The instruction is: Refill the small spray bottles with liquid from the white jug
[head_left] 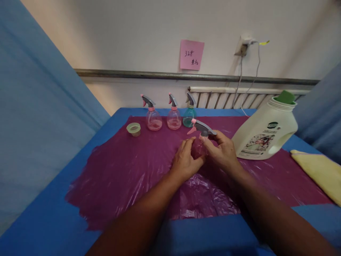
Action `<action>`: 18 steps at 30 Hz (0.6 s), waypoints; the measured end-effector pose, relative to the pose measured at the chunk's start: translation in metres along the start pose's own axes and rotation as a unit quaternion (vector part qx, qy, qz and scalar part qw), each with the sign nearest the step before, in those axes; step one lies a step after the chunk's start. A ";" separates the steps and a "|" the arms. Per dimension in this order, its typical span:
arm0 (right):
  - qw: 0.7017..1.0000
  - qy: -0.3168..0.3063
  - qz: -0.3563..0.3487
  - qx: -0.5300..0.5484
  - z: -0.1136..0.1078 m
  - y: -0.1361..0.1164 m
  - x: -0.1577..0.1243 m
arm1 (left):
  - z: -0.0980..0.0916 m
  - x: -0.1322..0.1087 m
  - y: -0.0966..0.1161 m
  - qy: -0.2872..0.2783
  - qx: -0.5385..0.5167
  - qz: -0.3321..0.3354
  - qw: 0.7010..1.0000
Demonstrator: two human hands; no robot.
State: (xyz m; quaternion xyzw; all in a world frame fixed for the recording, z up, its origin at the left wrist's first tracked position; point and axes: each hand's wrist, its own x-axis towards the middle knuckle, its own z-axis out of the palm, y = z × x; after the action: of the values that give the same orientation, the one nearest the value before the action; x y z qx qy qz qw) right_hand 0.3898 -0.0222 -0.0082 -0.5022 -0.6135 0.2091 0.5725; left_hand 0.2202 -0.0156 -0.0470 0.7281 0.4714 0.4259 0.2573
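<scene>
In the middle of the purple plastic sheet (128, 174) stands a spray bottle (198, 146) with a clear pink body and a grey and pink trigger head. My left hand (185, 160) is wrapped round the left side of its body. At the neck, my right hand (222, 147) grips the pink collar of the spray head (204, 128) between thumb and fingers. Much of the body is hidden by my hands. Behind are two pink spray bottles (154, 121) (174, 119) with some liquid in them, and a teal spray bottle (189, 115).
A large pale green detergent jug (263, 131) with a green cap stands right of my hands. Left of the bottles is a small pale green cup (133, 129). A folded yellow cloth (317, 170) lies at the right. Blue curtains (48, 78) hang on both sides; a rail (160, 74) crosses the wall.
</scene>
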 end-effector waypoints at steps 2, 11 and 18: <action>0.999 -0.029 -0.003 0.020 0.001 0.002 -0.002 | 0.000 0.000 -0.001 -0.002 -0.005 0.016 1.000; 0.997 -0.002 0.030 0.073 0.007 0.014 -0.003 | 0.000 -0.001 -0.001 -0.003 -0.024 0.011 1.000; 0.995 -0.005 0.032 0.096 0.010 0.016 -0.004 | 0.001 -0.002 -0.001 0.000 -0.025 0.012 1.000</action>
State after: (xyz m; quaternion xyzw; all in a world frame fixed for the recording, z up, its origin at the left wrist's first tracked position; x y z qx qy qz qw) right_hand 0.3860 -0.0162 -0.0261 -0.4629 -0.5773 0.2881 0.6079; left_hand 0.2198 -0.0167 -0.0490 0.7273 0.4517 0.4404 0.2703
